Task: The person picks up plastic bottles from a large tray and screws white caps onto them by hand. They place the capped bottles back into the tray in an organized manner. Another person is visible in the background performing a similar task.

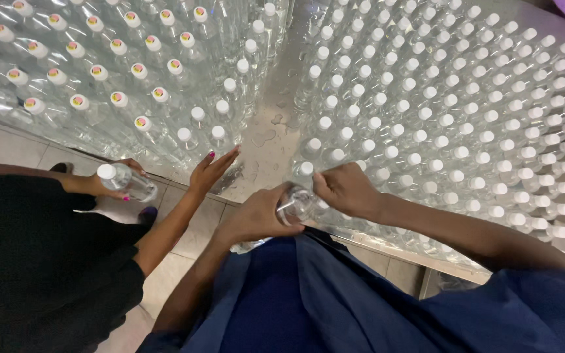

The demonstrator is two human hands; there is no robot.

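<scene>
Both hands meet at the table [266,147] edge — left hand [256,216] wraps the clear bottle [293,206], right hand [346,189] grips its top; the cap is hidden.

bottle [294,206] between hands, bottle rows [426,98] behind on table [266,140]

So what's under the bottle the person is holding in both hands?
Under the clear bottle, gripped by the left hand and right hand, lie the metal table edge and the blue garment. The hands cover the bottle's lower body, so what lies directly under it can't be seen.
</scene>
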